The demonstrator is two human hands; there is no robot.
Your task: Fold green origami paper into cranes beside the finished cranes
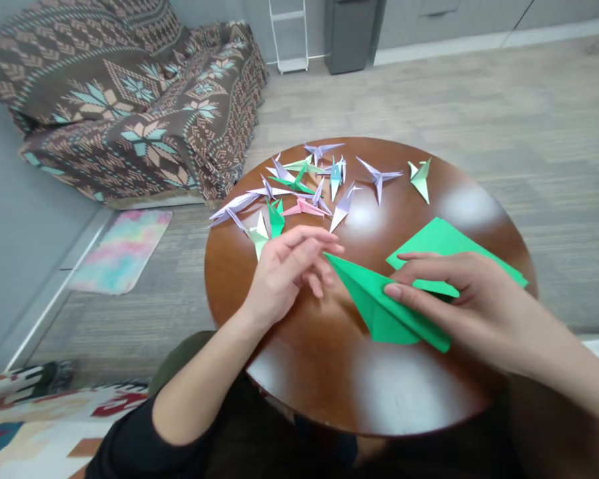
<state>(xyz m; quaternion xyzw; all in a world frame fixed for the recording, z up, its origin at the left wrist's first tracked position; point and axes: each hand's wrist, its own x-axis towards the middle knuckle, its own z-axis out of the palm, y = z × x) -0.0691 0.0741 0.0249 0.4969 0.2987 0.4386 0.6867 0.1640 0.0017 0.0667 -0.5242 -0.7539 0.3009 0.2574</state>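
Note:
Partly folded green origami paper (379, 309) is pinched between the thumb and fingers of my right hand (459, 293), held above the table. Its narrow tip points left, toward my left hand (294, 263). That hand is beside the tip with its fingers loosely curved and apart, and no paper shows in its grasp. Flat green paper sheets (444, 236) lie on the table behind my right hand, which hides part of them.
The round brown table (319, 392) carries several folded paper cranes in purple, green and pink, such as a purple crane (379, 178) and a pale green crane (420, 179). Beyond stand a patterned sofa (144, 133) and a dark bin (349, 36).

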